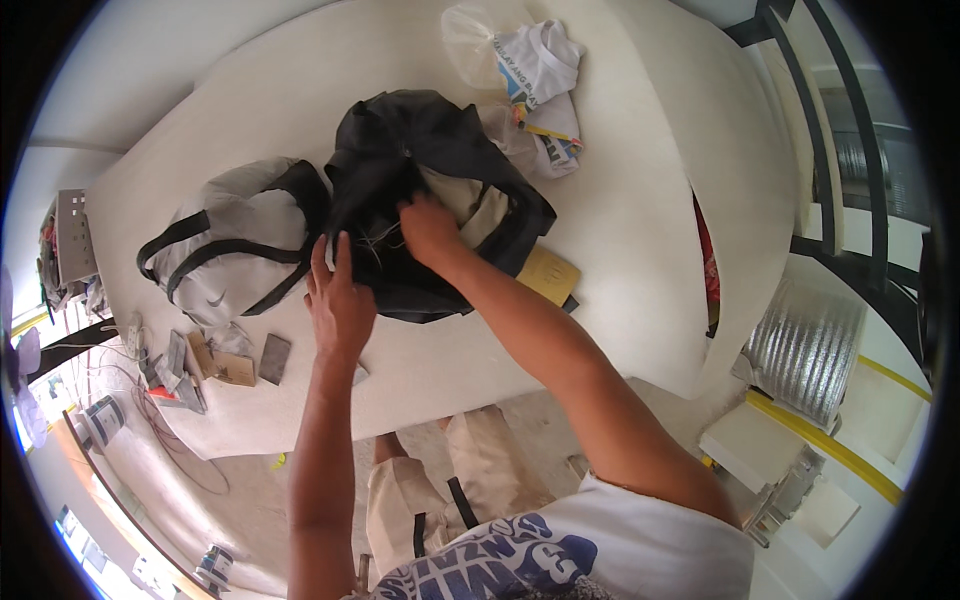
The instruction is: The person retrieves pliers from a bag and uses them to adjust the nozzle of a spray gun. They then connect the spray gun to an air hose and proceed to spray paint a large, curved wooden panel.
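A black fabric bag (pixel 400 120) lies opened up on the pale covered surface in front of me. My right hand (pixel 432 232) reaches into its opening, fingers curled in, beside some beige cloth (pixel 485 212); what they hold, if anything, is hidden. Thin pale strands show in the dark interior just left of that hand. At the bag's lower left edge rests my left hand (pixel 340 305), two fingers stretched out along the black fabric. Close by on the left is a light grey bag (pixel 215 280) with black straps.
Crumpled plastic bags (pixel 540 70) lie beyond the black bag to the right. A yellowish packet (pixel 550 275) pokes out near its right corner. Small boxes (pixel 225 365) and a dark flat piece (pixel 273 358) sit at the near left. A silver foil roll (pixel 805 345) stands at the right.
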Tool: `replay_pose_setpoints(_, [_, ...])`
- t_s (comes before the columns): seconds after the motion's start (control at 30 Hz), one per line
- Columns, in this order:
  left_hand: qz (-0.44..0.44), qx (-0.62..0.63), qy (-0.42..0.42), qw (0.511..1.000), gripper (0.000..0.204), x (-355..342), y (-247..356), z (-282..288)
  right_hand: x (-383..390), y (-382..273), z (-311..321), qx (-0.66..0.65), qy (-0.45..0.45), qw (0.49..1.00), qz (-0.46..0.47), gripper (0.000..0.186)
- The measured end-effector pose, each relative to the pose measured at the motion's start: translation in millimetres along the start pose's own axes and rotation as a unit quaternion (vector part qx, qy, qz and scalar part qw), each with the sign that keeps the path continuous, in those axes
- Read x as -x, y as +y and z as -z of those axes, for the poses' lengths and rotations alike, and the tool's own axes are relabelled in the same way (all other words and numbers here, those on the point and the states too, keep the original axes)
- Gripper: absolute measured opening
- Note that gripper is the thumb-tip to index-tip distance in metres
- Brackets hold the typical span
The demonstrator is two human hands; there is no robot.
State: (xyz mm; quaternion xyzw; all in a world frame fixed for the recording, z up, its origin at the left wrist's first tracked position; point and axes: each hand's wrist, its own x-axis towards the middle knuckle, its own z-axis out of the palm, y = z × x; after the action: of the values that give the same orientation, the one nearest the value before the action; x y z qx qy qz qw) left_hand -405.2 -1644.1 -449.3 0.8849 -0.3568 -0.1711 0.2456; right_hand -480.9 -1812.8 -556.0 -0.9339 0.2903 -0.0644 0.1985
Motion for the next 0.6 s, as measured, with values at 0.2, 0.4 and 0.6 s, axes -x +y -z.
replay_pose_setpoints(0.2, [-0.045, 0.235, 0.009, 0.971, 0.040, -19, 8, 5, -25, -15, 102, -0.275, 0.008, 0.961, 0.035, 0.020])
replay_pose_setpoints(0.4, [-0.029, 0.347, 0.027, 0.937, 0.045, 8, 14, 7, 19, -72, 203, -0.389, 0.015, 0.919, -0.067, 0.022])
replay_pose_setpoints(0.6, [-0.070, 0.380, 0.150, 0.910, 0.022, 87, 17, 89, 107, -135, 218, -0.480, -0.183, 0.858, 0.009, 0.030])
